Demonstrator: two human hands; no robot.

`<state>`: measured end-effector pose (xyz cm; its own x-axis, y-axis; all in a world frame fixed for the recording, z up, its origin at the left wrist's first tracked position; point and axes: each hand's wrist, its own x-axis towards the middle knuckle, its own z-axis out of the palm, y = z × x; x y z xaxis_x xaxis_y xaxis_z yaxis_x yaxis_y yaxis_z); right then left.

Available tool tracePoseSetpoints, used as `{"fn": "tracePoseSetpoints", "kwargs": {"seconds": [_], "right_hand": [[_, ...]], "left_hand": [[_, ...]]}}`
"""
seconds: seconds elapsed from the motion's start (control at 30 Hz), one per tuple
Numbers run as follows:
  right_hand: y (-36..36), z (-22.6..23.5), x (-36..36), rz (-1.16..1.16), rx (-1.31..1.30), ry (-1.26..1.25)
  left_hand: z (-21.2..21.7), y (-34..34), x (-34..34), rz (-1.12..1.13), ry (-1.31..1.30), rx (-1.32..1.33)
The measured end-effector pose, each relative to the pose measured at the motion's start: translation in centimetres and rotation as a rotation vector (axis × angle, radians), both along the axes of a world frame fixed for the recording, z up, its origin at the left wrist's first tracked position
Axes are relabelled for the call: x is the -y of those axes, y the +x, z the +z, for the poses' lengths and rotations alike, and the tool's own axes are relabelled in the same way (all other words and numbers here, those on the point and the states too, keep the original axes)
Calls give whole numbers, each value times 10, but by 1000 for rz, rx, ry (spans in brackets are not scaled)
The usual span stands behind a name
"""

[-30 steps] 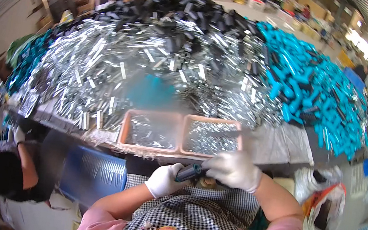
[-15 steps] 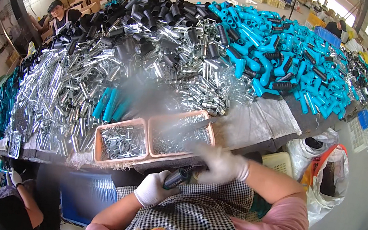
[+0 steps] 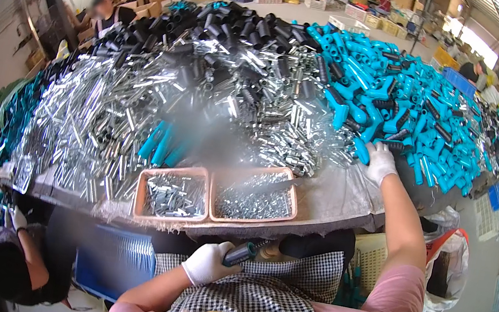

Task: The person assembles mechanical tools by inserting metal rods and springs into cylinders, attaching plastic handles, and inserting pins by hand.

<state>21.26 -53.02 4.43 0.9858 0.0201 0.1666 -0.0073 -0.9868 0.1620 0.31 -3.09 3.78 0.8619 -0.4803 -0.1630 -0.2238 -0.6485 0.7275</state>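
Low in front of my checked apron, my left hand [image 3: 212, 265], in a white glove, is closed round a dark cylindrical tube [image 3: 240, 255]. A dark coiled piece shows at the tube's far end. My right hand [image 3: 380, 163], also gloved, reaches out to the near edge of the teal heap. Its fingers are bent over a teal plastic handle [image 3: 361, 151] with a black ribbed grip; the glove hides the handle's middle. Two pinkish trays stand at the table's near edge: the left tray [image 3: 139, 194] holds short metal pins, the right tray [image 3: 294, 208] small metal bits.
Heaps of metal tubes [image 3: 94, 113], black sleeves [image 3: 243, 26] and teal housings [image 3: 364, 76] cover the table. A blue crate [image 3: 110, 264] stands below at left, a yellowish basket [image 3: 370, 255] at right. One co-worker [image 3: 15, 256] sits at lower left, another [image 3: 113, 11] beyond the heaps.
My right hand has left the tube near my lap and moved forward and right to the teal heap. My left hand keeps the tube. The view has shifted slightly.
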Motion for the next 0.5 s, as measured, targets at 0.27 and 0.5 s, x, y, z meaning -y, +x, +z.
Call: {"fn": "tracePoseSetpoints", "kwargs": {"seconds": [0.27, 0.5], "right_hand": [[-24, -8, -5, 46, 2, 102], [-117, 89, -113, 255, -438, 1642]], "left_hand": [[5, -14, -12, -18, 4, 3], [4, -17, -40, -16, 89, 110]]}}
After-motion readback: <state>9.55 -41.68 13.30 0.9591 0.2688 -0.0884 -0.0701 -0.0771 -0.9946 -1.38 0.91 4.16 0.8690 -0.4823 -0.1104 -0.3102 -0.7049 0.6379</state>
